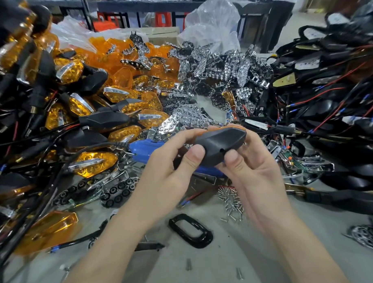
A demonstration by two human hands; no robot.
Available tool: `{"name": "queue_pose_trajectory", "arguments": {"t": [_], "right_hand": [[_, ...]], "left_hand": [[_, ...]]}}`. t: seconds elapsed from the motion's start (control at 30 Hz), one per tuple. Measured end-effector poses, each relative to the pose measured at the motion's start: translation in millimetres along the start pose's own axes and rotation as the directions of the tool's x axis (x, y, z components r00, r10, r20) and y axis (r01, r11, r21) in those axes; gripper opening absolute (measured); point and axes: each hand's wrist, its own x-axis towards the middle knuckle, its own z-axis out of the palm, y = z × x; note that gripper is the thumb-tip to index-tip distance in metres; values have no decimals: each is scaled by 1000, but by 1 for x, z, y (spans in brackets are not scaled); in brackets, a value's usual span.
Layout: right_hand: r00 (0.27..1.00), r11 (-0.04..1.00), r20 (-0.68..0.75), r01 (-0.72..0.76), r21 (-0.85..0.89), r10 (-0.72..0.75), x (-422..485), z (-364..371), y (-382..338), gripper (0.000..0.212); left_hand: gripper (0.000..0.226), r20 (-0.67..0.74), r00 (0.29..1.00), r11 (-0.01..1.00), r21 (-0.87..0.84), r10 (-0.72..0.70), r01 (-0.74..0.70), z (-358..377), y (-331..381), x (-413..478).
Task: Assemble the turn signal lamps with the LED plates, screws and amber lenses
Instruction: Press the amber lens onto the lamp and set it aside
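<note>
Held over the grey table (219,269) in 2 hands: 1 turn signal lamp (220,145), black back toward the camera, amber strip along its far edge. Left hand (170,162) curled round the lamp's left end, thumb pressed on the back; right hand (250,169) gripping the right end. Just beneath, a blue screwdriver (147,149); nearer, loose screws (232,201) and a black ring (191,230). Left, finished lamps (76,116); behind, amber lenses (125,54) and chrome LED plates (215,64); right, wired black housings (330,104).
</note>
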Motion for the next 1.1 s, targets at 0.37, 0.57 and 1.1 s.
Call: {"name": "queue_pose_trajectory", "arguments": {"t": [0.37,0.57,1.1], "right_hand": [[999,999,-48,-6,-47,4,4,-6,6,56],[995,997,-70,-71,34,73,4,-4,5,55],[996,998,75,-57,-19,58,-1,1,5,73]], "left_hand": [[32,-49,999,999,-37,-10,8,9,-1,1],[26,-60,997,995,-89,-54,48,10,-3,0],[30,14,1000,982,-191,14,-11,11,2,1]]}}
